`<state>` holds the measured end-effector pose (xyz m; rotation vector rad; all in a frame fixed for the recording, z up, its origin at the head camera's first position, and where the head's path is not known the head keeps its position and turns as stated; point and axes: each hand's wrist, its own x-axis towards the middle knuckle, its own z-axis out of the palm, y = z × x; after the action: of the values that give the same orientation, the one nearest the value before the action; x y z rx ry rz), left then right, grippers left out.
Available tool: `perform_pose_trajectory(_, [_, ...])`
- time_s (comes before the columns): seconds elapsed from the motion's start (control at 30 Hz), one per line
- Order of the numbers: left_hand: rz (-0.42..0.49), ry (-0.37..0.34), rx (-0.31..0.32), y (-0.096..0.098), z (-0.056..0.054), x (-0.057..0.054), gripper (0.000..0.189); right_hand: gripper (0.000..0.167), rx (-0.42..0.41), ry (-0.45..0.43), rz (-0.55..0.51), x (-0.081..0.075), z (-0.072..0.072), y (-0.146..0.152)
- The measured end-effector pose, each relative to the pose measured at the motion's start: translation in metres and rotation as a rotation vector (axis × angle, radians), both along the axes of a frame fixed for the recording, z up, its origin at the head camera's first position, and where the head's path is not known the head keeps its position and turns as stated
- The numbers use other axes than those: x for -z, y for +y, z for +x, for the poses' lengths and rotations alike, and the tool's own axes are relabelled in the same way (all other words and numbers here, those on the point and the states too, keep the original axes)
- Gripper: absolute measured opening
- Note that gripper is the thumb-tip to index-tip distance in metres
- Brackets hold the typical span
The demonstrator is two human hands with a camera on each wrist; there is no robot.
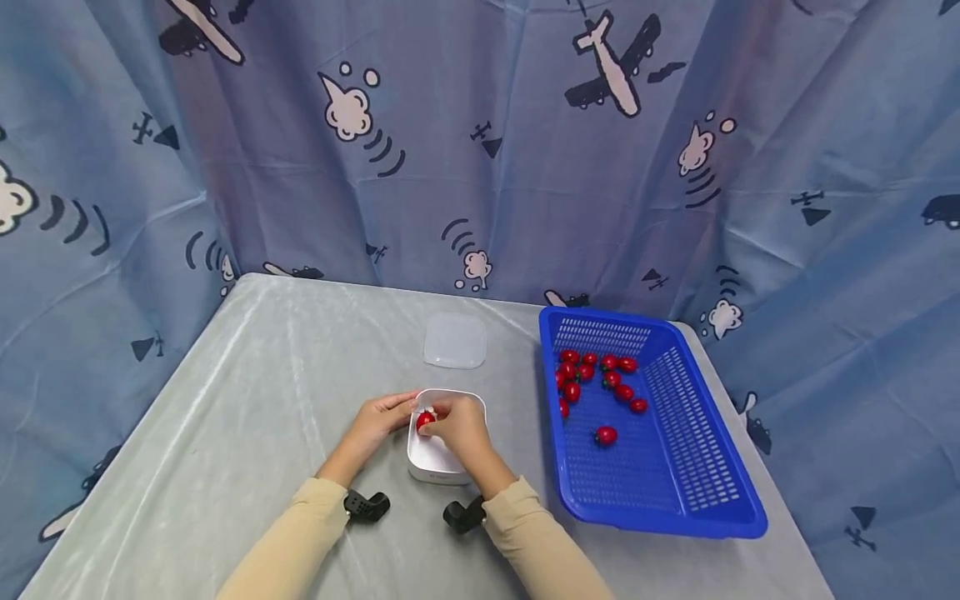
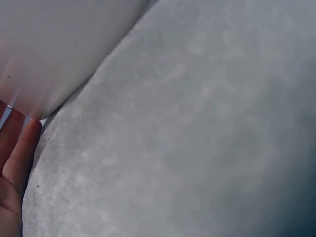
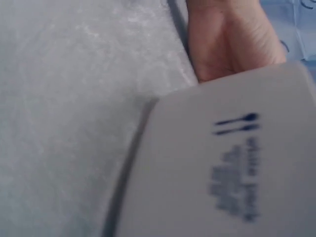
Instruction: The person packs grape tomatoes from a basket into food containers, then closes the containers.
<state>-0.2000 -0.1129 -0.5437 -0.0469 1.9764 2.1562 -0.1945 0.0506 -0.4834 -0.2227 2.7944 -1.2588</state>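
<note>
A white plastic box [image 1: 438, 477] stands on the table; printed lettering and a small cutlery picture show on its wall in the right wrist view. My left hand [image 1: 382, 417] rests against the box's left far corner, fingers fairly straight along the outside. In the left wrist view, those fingers [image 2: 22, 153] touch the box's wall. Reaching over the right rim, my right hand [image 1: 461, 429] pinches a red cherry tomato [image 1: 425, 419] inside the box, thumb at its near side. The right fingertips are partly hidden; in the right wrist view the box wall covers them.
At the right stands a blue perforated basket [image 1: 622, 521] with several cherry tomatoes [image 1: 606, 436] in it, mostly toward its far left. A translucent lid [image 1: 455, 340] lies flat beyond the box. A patterned blue curtain [image 1: 420, 167] hangs behind the grey-covered table [image 1: 225, 433].
</note>
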Motion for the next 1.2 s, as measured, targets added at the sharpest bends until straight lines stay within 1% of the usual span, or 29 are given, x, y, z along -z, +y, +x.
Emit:
perform_pose_trajectory(0.1, [0.011, -0.010, 0.007, 0.001, 0.003, 0.003, 0.042, 0.029, -0.003, 0.020, -0.019, -0.010, 0.008, 0.007])
perform_pose_trajectory(0.23, [0.031, -0.010, 0.015, 0.005, 0.004, 0.006, 0.043, 0.032, 0.001, 0.044, -0.088, -0.033, 0.017, 0.024])
perform_pose_trajectory(0.37, [0.032, -0.004, 0.000, 0.008, 0.005, 0.007, 0.043, 0.032, 0.036, -0.010, -0.181, -0.059, 0.020, 0.043])
perform_pose_trajectory(0.4, [0.030, -0.006, -0.002, 0.008, 0.005, 0.008, 0.043, 0.032, 0.050, -0.021, -0.185, -0.064, 0.021, 0.048])
perform_pose_trajectory(0.53, [0.012, -0.013, 0.003, 0.007, 0.006, 0.007, 0.043, 0.030, 0.109, -0.051, -0.220, -0.086, 0.015, 0.069])
perform_pose_trajectory(0.6, [0.002, -0.013, -0.005, 0.006, 0.004, 0.004, 0.043, 0.031, 0.151, -0.042, -0.232, -0.097, 0.009, 0.082])
perform_pose_trajectory(0.7, [-0.018, 0.005, -0.012, 0.003, 0.001, 0.000, 0.044, 0.035, 0.217, -0.039, -0.265, -0.114, -0.002, 0.102])
perform_pose_trajectory(0.77, [-0.016, 0.004, -0.017, 0.002, -0.003, -0.001, 0.044, 0.038, 0.255, -0.029, -0.272, -0.123, -0.008, 0.116])
perform_pose_trajectory(0.83, [-0.015, 0.000, -0.007, 0.001, -0.005, -0.002, 0.044, 0.040, 0.280, -0.031, -0.272, -0.127, -0.013, 0.130])
perform_pose_trajectory(0.9, [-0.015, -0.006, 0.005, 0.001, -0.006, -0.002, 0.045, 0.043, 0.289, -0.033, -0.264, -0.129, -0.018, 0.142])
perform_pose_trajectory(1.03, [-0.018, -0.014, 0.008, 0.000, -0.003, -0.002, 0.046, 0.047, 0.325, -0.050, -0.252, -0.124, -0.026, 0.164])
perform_pose_trajectory(1.13, [-0.009, -0.023, -0.008, 0.001, -0.001, -0.001, 0.044, 0.049, 0.383, -0.078, -0.284, -0.120, -0.032, 0.181])
perform_pose_trajectory(1.2, [-0.013, -0.023, -0.004, 0.002, 0.000, -0.001, 0.045, 0.050, 0.413, -0.101, -0.310, -0.117, -0.035, 0.192])
